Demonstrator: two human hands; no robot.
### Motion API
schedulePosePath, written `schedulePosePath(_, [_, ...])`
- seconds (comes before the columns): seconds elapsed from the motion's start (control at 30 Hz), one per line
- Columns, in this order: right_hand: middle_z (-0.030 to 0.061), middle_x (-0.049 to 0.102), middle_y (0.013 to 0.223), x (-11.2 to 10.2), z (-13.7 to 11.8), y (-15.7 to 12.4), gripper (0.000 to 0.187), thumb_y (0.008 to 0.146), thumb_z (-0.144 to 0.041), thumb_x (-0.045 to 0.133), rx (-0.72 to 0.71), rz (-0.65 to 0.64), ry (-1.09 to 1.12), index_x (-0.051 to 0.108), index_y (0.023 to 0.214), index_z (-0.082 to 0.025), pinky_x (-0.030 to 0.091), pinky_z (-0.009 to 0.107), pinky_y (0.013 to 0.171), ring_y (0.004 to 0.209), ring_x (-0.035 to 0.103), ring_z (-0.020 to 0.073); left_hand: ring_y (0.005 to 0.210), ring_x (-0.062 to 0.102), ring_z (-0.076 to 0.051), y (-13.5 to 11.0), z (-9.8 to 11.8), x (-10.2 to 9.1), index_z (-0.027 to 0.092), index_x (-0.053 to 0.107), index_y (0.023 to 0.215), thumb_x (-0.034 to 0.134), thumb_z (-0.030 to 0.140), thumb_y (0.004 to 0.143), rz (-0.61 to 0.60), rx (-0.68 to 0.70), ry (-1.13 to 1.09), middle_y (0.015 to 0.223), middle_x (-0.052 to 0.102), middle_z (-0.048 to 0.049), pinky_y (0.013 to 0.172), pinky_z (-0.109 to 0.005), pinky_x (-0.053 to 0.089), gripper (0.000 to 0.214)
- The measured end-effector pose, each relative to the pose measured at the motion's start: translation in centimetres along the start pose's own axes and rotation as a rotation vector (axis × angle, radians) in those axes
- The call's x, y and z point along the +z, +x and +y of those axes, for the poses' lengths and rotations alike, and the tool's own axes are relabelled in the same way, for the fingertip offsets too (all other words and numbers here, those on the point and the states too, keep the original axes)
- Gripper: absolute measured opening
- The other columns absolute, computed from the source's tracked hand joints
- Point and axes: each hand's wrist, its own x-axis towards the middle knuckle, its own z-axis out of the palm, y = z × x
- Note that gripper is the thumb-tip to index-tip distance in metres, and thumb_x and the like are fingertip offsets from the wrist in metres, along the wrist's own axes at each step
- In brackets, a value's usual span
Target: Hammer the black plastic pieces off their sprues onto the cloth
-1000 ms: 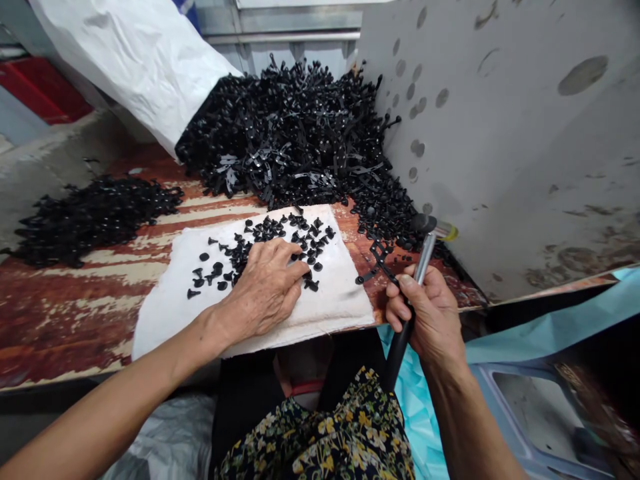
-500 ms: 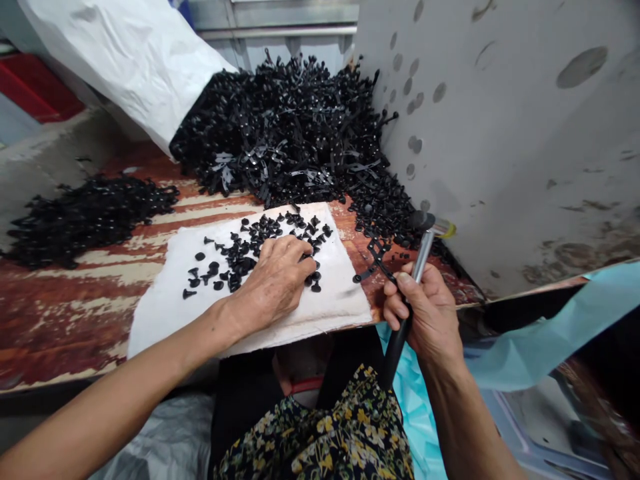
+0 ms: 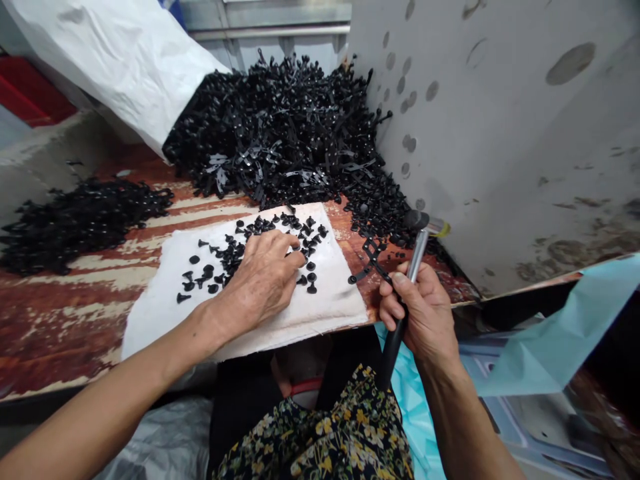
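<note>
My right hand (image 3: 427, 311) is closed around a mallet (image 3: 417, 257) with a black grip, a metal shaft and a round head, black at one end and yellow at the other. Between its thumb and fingers it also pinches a black jointed strip (image 3: 374, 255), folded in a criss-cross, which sticks out to the left. On the white cloth (image 3: 325, 307) lie many small black pegs (image 3: 209, 272) with flat round heads. Over them rests my left hand (image 3: 265, 273), fingers curled down and closed; whatever is under its fingertips is hidden.
A large heap of black jointed strips (image 3: 280, 127) spills from a white sack (image 3: 125, 67) at the back. A smaller black heap (image 3: 85, 217) lies on the left of the worn wooden table (image 3: 65, 320). A grey spotted panel (image 3: 500, 147) stands on the right.
The whole view has shifted slightly. My left hand has moved a little left over the pegs. My right hand still holds the mallet and the jointed strip.
</note>
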Motion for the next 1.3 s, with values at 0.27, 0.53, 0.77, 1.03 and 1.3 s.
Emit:
schedulePosePath(0.27, [-0.0091,0.065,0.061,-0.1,0.0,0.0,0.036,0.076,-0.036,0.08,-0.009,-0.007,0.0,0.048,0.088,-0.025,0.04,0.012,0.031,0.035,0.039,0.0027,0.112,0.052,-0.029,-0.5,0.6,-0.1,0.017,0.067,0.087,0.044,0.015,0.094,-0.059,-0.016,-0.156,0.118,0.062,-0.0136,0.097,-0.051,0.042,0.024])
schedulePosePath(0.53, [-0.0091,0.065,0.061,-0.1,0.1,0.0,0.036,0.075,-0.034,0.08,-0.014,-0.002,0.011,0.049,0.089,-0.025,0.04,0.012,0.03,0.035,0.039,0.0027,0.118,0.049,-0.033,-0.1,0.2,0.3,0.016,0.068,0.084,0.045,0.016,0.093,-0.045,-0.065,-0.123,0.123,0.06,-0.0151,0.098,-0.055,0.042,0.025])
schedulePosePath(0.77, [-0.009,0.065,0.061,-0.1,0.0,0.0,0.035,0.076,-0.034,0.08,-0.005,-0.015,0.016,0.049,0.089,-0.025,0.04,0.012,0.03,0.035,0.038,0.0024,0.123,0.048,-0.034,-1.0,1.5,0.0,0.015,0.068,0.095,0.051,0.013,0.091,0.039,0.01,-0.083,0.126,0.059,-0.0174,0.101,-0.056,0.042,0.018])
schedulePosePath(1.03, [-0.0094,0.065,0.061,-0.1,0.1,0.0,0.037,0.075,-0.035,0.081,-0.012,-0.021,0.015,0.048,0.089,-0.025,0.041,0.012,0.03,0.034,0.039,0.0026,0.123,0.049,-0.035,-1.8,3.3,1.2,0.015,0.067,0.087,0.052,0.0,0.083,0.113,0.093,0.042,0.126,0.063,-0.0167,0.104,-0.062,0.04,0.021])
schedulePosePath(1.3, [-0.0093,0.065,0.061,-0.1,0.1,0.1,0.037,0.075,-0.036,0.08,-0.016,-0.019,0.003,0.048,0.089,-0.025,0.04,0.012,0.03,0.034,0.039,0.0027,0.126,0.047,-0.036,-3.1,3.4,-0.6,0.016,0.065,0.095,0.052,0.002,0.085,0.089,0.08,0.061,0.13,0.06,-0.0168,0.106,-0.065,0.038,0.021])
